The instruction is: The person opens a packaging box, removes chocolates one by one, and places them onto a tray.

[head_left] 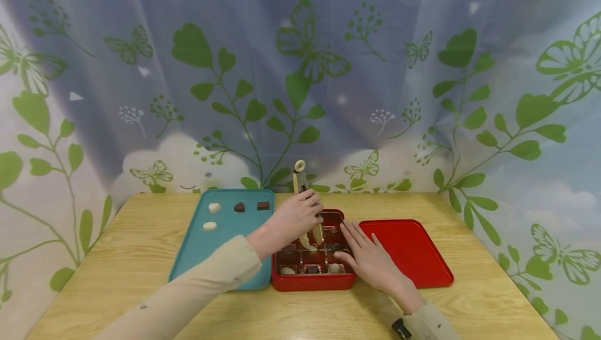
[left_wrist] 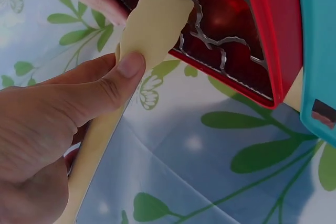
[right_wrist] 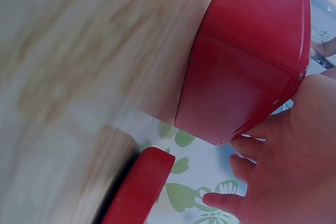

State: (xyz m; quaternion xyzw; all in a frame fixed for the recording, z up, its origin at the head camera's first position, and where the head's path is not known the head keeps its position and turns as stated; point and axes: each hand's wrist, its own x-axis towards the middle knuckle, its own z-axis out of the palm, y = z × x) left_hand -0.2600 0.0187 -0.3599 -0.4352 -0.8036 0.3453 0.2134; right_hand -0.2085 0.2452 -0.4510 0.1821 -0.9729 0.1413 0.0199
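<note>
My left hand [head_left: 291, 221] grips a pair of cream-and-metal tongs [head_left: 299, 179], pointed down into a red box [head_left: 313, 282]. In the left wrist view the thumb presses on the cream scalloped tong head [left_wrist: 157, 22] over the box's silver-edged compartments. Whether a chocolate sits between the tong tips I cannot tell. Along the box's near row lie a pale chocolate [head_left: 287, 270], a dark one [head_left: 312, 269] and another pale one [head_left: 335, 268]. My right hand [head_left: 371, 259], fingers extended, rests against the box's right rim; the right wrist view shows it beside the red wall [right_wrist: 236, 77].
Left of the box, a teal tray [head_left: 220, 262] bears a white heart-like chocolate [head_left: 214, 207], a white oval one [head_left: 209, 226], a dark rounded one [head_left: 239, 207] and a dark rectangular one [head_left: 263, 205]. A red lid [head_left: 404, 256] lies on the wooden table [head_left: 474, 262] at right. Behind hangs a patterned curtain [head_left: 263, 69].
</note>
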